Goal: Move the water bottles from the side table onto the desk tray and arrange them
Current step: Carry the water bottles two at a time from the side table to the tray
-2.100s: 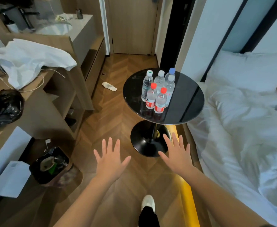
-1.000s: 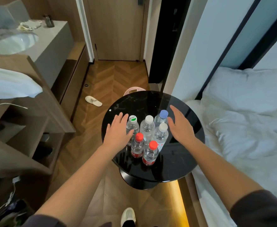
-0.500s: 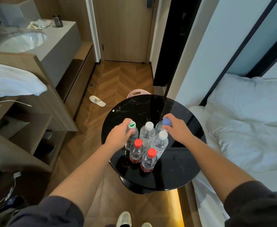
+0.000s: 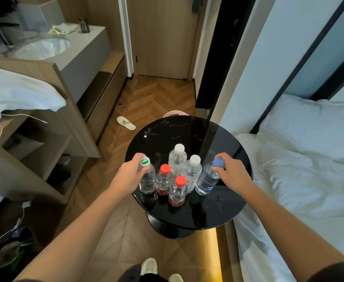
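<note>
- Our left hand (image 4: 129, 176) has its fingers curled round the neck and shoulder of the green-capped bottle (image 4: 147, 181), lower centre of the frame.
- Our right hand (image 4: 233, 174) grips the blue-capped bottle (image 4: 206, 181) just under its cap. We cannot tell whether its base has left the tabletop.
- Between them, white-capped bottles (image 4: 178, 159) and red-capped bottles (image 4: 163, 180) stand close together.
- All six are on the black side table (image 4: 187, 131), mid-frame.
- They look full, so we judge them fairly heavy, with thin walls that give when squeezed. The stiff neck seems the best hold.
- The desk tray is out of view.
</note>
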The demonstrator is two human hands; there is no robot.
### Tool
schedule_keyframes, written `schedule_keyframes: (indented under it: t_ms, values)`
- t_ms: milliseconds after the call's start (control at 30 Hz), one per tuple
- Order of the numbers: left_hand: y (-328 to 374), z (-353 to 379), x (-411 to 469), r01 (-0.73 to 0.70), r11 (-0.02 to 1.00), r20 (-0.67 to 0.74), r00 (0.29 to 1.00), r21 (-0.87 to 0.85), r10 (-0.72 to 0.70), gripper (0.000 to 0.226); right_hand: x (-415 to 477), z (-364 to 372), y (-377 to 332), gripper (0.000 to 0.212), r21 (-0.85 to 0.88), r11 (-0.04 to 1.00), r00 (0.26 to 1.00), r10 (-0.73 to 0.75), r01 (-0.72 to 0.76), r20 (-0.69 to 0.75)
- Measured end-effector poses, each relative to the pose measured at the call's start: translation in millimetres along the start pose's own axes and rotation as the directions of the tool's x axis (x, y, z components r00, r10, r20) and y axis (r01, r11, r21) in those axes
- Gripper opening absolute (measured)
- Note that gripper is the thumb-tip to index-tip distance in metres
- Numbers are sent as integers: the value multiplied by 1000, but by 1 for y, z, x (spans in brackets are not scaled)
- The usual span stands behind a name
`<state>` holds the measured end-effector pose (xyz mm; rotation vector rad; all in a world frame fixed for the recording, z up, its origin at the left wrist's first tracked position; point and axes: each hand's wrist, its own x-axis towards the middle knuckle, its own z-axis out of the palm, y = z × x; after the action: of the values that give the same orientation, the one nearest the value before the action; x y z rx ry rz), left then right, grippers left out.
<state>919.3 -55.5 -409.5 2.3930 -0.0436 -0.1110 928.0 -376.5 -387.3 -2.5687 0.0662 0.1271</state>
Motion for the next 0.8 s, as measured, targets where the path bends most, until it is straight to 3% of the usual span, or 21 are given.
schedule_keyframes:
  t_ms: [300, 400, 500, 633, 800]
  values:
    - [-1, 22, -41, -26, 1000, 19, 999, 8, 25, 33, -21, 3, 8, 33, -14, 995, 992, -102, 103, 79]
    - [-3, 34, -49, -20, 994, -40, 999, -106, 16, 34, -19, 6, 16, 30, 104, 988, 990, -126, 118, 69]
    - [-10, 48, -52, 32, 957, -98, 993, -289, -63, 50, -19, 18, 31, 53, 318, 947, 988, -88, 42, 129]
    - [-30, 73, -50, 120, 903, -80, 983, -412, -167, 76, -22, 56, 59, 86, 443, 890, 961, -25, -104, 275]
    - [-59, 107, -49, 211, 860, -63, 961, -466, -270, 85, -26, 108, 86, 90, 584, 779, 960, 81, -230, 270]
